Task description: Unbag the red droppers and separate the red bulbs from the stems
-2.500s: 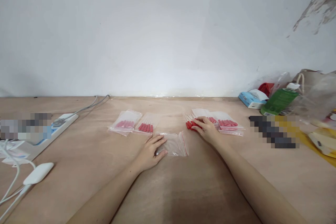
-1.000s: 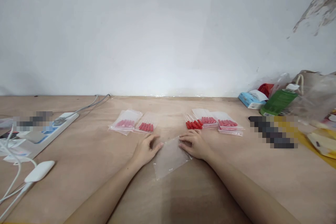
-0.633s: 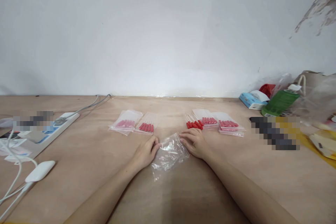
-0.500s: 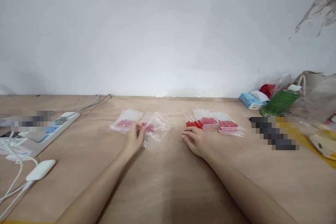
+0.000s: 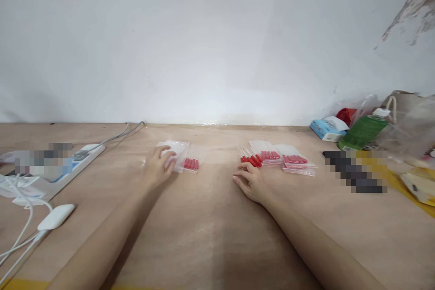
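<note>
My left hand (image 5: 158, 170) is over the left-hand pile, its fingers curved and spread above a clear, flat plastic zip bag (image 5: 181, 144). The hand is blurred, and I cannot tell whether my fingers grip the bag or merely lie on it. The bag lies on the pale brown wooden tabletop (image 5: 200, 226). Its right edge meets a row of slim tools with red handles and thin pale shafts (image 5: 192, 163); four handles can be counted there, pointing towards me.

My right hand (image 5: 254, 185) rests on the tabletop with fingers loosely bent, the thumb apart from them, and holds nothing that I can see. My fingertips are at the near edge of a fanned bunch of bright red-handled tools with pale shafts (image 5: 250, 161); I cannot tell whether they touch it. To the right of that bunch lie two overlapping stacks of clear zip bags with red handles inside, the first (image 5: 269, 156) partly behind the bunch, the second (image 5: 295, 159) further right.

At the far right of the tabletop, a leaning green bottle with a white cap (image 5: 364, 132) stands beside a blue and white tissue box (image 5: 325, 130). At the far left lies a long white power strip (image 5: 89, 153).
</note>
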### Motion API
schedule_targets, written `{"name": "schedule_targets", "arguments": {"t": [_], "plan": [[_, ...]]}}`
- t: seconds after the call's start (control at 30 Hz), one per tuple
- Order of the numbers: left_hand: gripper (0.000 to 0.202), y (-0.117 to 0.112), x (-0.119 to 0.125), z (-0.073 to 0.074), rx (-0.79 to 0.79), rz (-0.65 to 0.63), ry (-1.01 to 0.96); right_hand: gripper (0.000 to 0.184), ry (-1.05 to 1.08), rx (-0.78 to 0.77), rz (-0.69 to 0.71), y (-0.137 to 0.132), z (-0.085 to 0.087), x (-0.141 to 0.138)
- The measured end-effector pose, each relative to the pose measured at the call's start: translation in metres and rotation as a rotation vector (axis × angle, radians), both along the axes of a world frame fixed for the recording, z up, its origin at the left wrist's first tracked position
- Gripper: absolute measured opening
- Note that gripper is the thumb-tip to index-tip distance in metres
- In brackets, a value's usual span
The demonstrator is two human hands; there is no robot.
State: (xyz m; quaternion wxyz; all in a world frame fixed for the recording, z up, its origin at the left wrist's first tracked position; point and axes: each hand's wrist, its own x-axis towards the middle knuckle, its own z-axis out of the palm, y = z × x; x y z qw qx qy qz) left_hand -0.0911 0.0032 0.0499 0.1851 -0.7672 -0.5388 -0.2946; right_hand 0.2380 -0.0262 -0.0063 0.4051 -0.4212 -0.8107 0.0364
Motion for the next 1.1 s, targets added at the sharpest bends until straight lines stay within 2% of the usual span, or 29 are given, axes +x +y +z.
{"name": "schedule_targets", "arguments": {"t": [0.1, 0.17, 0.27, 0.43, 0.6, 0.67, 0.73, 0.93, 1.0, 1.1], "plan": [[0.015, -0.012, 0.015, -0.001, -0.044, -0.279, 0.311, 0.016, 0.0, 0.007, -0.003, 0.0, -0.001, 0.0], [0.016, -0.015, 0.022, -0.004, -0.039, -0.333, 0.401, 0.016, -0.006, 0.006, -0.001, 0.0, -0.001, 0.0], [0.021, -0.01, 0.029, -0.011, -0.014, -0.318, 0.409, 0.015, -0.016, 0.01, 0.001, 0.0, -0.002, 0.001], [0.022, -0.006, 0.049, -0.019, -0.026, -0.345, 0.315, 0.013, -0.018, 0.042, 0.008, 0.0, -0.002, 0.001], [0.016, -0.026, 0.091, -0.024, -0.122, -0.425, 0.092, 0.012, -0.023, 0.072, 0.03, -0.001, -0.005, 0.001], [0.013, -0.035, 0.101, -0.026, -0.195, -0.482, -0.017, 0.013, -0.006, 0.076, 0.042, -0.002, -0.006, 0.001], [0.013, -0.041, 0.101, -0.027, -0.254, -0.519, -0.093, 0.014, 0.011, 0.064, 0.055, -0.003, -0.006, 0.001], [0.014, -0.041, 0.077, -0.027, -0.295, -0.549, -0.16, 0.018, 0.019, 0.033, 0.136, -0.008, -0.001, -0.006], [0.016, -0.041, 0.076, -0.028, -0.3, -0.564, -0.18, 0.022, 0.006, 0.035, 0.172, -0.012, 0.002, -0.013], [0.014, -0.042, 0.082, -0.028, -0.339, -0.516, -0.268, 0.027, -0.008, 0.064, 0.218, -0.018, 0.005, -0.023]]}}
